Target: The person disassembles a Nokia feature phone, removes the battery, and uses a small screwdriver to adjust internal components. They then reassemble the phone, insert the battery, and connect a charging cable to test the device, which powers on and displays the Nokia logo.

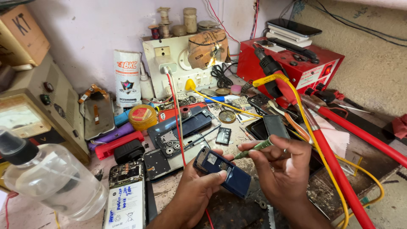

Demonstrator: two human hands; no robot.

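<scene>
Here, left hand [199, 186] gripping blue phone [223, 171] (bench crowded)

- Phone [224, 171]: small, dark blue, its back cover off so the inner parts show at the upper end; it lies tilted, upper end to the left, above the desk.
- Screwdriver [253, 148]: thin, green handle, slanted, its tip down-left at the phone's upper edge.

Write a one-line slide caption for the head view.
Left hand holds an opened blue phone while the right hand sets a green-handled screwdriver to it over a cluttered repair bench.
</scene>
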